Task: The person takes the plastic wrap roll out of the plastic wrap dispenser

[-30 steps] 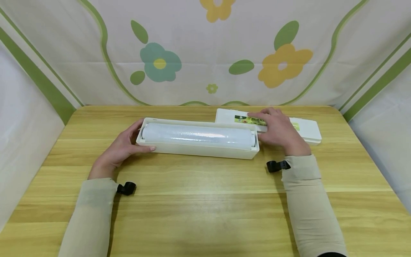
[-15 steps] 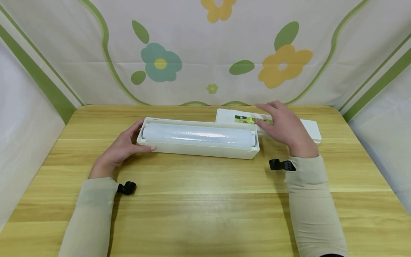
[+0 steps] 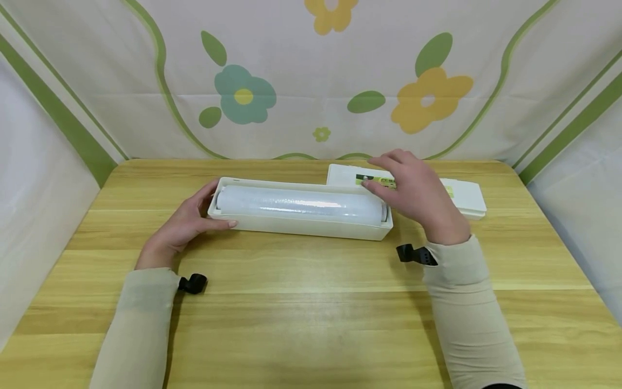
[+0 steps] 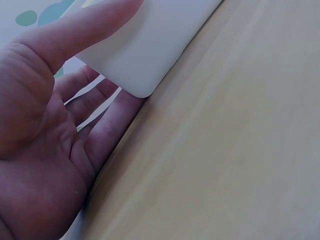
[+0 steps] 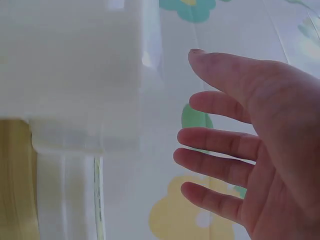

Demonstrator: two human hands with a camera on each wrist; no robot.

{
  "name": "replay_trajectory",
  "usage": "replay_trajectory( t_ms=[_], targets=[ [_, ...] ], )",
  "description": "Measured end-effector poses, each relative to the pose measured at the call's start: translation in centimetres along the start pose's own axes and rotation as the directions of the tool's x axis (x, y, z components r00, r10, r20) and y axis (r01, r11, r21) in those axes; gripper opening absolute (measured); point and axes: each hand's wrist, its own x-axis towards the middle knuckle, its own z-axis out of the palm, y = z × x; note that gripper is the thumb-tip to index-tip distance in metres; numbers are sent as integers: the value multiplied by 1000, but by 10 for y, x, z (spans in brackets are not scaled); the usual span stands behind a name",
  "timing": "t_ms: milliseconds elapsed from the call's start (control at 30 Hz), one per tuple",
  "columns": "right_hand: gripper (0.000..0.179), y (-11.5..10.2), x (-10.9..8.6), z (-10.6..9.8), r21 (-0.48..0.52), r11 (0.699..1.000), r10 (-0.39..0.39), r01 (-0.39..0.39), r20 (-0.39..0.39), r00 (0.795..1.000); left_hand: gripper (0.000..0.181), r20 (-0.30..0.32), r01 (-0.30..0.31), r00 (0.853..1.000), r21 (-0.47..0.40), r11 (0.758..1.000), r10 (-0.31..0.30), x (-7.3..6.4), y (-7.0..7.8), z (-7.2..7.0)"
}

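A long white box (image 3: 291, 227) with an uncovered top sits mid-table, and a roll of clear plastic wrap (image 3: 296, 206) lies inside it. My left hand (image 3: 181, 226) holds the box's left end, thumb on the front wall and fingers around the back. In the left wrist view the box's corner (image 4: 145, 65) shows between thumb and fingers. Above the box's right end hovers my right hand (image 3: 413, 189), fingers spread and nothing in them. Behind it lies a flat white lid-like piece (image 3: 468, 197) with a green and yellow label, partly hidden by that hand and the box.
The wooden table (image 3: 301, 313) stretches out in front of the box. A white cloth (image 3: 301, 70) printed with flowers closes off the back and the sides. Both sleeves carry a black wrist camera mount.
My right hand has lifted off the labelled white piece, shifted right, then come back left over the box's right end. The left hand and the box stay put.
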Motion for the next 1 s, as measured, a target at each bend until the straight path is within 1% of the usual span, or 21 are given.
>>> replay_trajectory(
  t_ms=[233,367,500,600,700,800,900,1000],
  targets=[
    [48,-17,0,8,-11,997,-82,82,6,997,104,6,5,1000,14,1000,-5,2,1,1],
    [48,-26,-1,13,-15,992,-123,122,-18,992,105,6,2,1000,20,1000,-2,3,2,2],
    [43,-33,-1,19,-23,984,-179,178,-56,982,104,0,6,1000,20,1000,-6,3,1,1],
    [41,-37,-1,24,-36,977,-211,209,-59,976,103,4,-2,1000,28,1000,1,2,1,1],
    [38,-41,-1,26,-53,976,-215,214,-31,976,103,10,-5,1000,34,999,5,2,0,0],
    [36,-43,-1,26,-67,977,-202,202,5,979,104,6,6,1000,28,1000,-6,1,1,0],
    [32,-46,-1,25,-63,980,-185,187,36,982,104,2,17,1000,23,1000,-17,0,1,0],
    [29,-48,-2,27,-60,980,-184,187,57,981,104,4,10,1000,27,1000,-10,0,1,0]
  ],
)
